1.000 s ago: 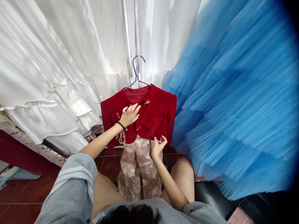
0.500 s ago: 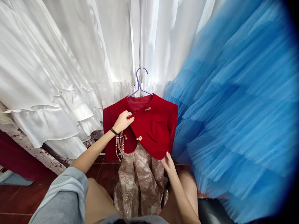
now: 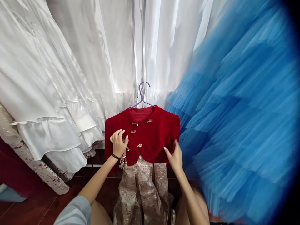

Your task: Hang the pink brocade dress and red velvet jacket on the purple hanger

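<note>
A red velvet jacket (image 3: 152,134) with ornate metal and bead fastenings hangs on a purple hanger (image 3: 141,95). My left hand (image 3: 119,145) is over the front on the left side, fingers curved and apart from the thumb, with nothing visible in it. Just below it dangles a beaded tassel (image 3: 124,161), partly covered by the hand. At the right sleeve and lower side is my right hand (image 3: 175,156), thumb and fingers spread; whether it touches the velvet I cannot tell. A shiny pinkish-gold patterned skirt (image 3: 140,187) hangs under the jacket.
Long white satin garments (image 3: 63,93) with ruffled hems hang behind and to the left. A blue tiered tulle dress (image 3: 234,109) fills the right side. Floral pale fabric (image 3: 39,162) lies at the lower left above the red tiled floor (image 3: 47,204).
My left hand has left the jacket's front edge near the collar and moved down. The right hand has let go of the lower hem and moved up toward the sleeve. The front panels now lie overlapped.
</note>
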### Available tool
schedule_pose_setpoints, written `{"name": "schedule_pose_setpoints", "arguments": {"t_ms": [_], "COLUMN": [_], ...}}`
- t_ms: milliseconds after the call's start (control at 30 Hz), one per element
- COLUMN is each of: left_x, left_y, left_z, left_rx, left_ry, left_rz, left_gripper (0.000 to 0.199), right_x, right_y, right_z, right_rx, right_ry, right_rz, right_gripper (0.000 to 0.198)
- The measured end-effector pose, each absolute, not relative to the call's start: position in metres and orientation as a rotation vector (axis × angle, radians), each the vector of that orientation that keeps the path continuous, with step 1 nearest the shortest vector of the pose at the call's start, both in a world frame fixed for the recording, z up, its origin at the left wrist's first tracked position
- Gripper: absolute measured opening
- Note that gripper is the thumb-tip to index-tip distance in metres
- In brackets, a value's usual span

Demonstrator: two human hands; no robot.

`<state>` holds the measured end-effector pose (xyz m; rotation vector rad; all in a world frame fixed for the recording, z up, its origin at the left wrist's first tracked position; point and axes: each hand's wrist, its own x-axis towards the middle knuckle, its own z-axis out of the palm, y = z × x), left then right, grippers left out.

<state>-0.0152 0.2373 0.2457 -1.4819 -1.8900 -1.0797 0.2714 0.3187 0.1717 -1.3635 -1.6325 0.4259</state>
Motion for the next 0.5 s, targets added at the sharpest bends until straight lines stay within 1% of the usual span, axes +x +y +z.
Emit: {"name": "schedule_pose_setpoints", "arguments": {"t_ms": [33, 67, 100, 133, 167, 200, 267, 300, 333, 400, 467, 500], "left_x": [-0.01, -0.005, -0.002, -0.001, -0.004, -0.013, -0.047, -0.07, -0.095, -0.14, -0.168, -0.173], "left_y": [0.239, 0.243, 0.247, 0.25, 0.251, 0.25, 0.243, 0.239, 0.235, 0.235, 0.249, 0.26], "left_z": [0.233, 0.223, 0.216, 0.212, 0.213, 0.217, 0.237, 0.251, 0.268, 0.305, 0.338, 0.35], "left_rx": [-1.383, -1.304, -1.243, -1.189, -1.137, -1.097, -1.086, -1.126, -1.204, -1.169, -1.191, -1.25], "left_ry": [-1.947, -2.004, -2.055, -2.097, -2.123, -2.131, -2.097, -2.063, -2.035, -2.004, -1.998, -2.015], "left_rz": [-1.124, -1.147, -1.152, -1.149, -1.146, -1.146, -1.161, -1.166, -1.159, -1.173, -1.229, -1.324], "left_gripper": [0.058, 0.074, 0.091, 0.103, 0.108, 0.103, 0.073, 0.057, 0.047, 0.037, 0.032, 0.03], "right_x": [0.262, 0.251, 0.24, 0.233, 0.23, 0.234, 0.258, 0.276, 0.294, 0.321, 0.324, 0.317], "right_y": [0.322, 0.326, 0.331, 0.337, 0.344, 0.352, 0.374, 0.387, 0.402, 0.433, 0.46, 0.469], "right_z": [0.193, 0.212, 0.227, 0.24, 0.249, 0.256, 0.271, 0.279, 0.29, 0.317, 0.344, 0.354], "right_rx": [-1.273, -1.223, -1.213, -1.235, -1.271, -1.306, -1.331, -1.311, -1.269, -1.144, -0.99, -0.918], "right_ry": [-1.649, -1.673, -1.697, -1.722, -1.742, -1.755, -1.746, -1.717, -1.679, -1.606, -1.603, -1.622], "right_rz": [0.265, 0.146, 0.067, 0.016, -0.014, -0.04, -0.113, -0.153, -0.183, -0.167, -0.008, 0.088], "right_gripper": [0.098, 0.116, 0.126, 0.129, 0.123, 0.111, 0.079, 0.07, 0.065, 0.059, 0.048, 0.042]}}
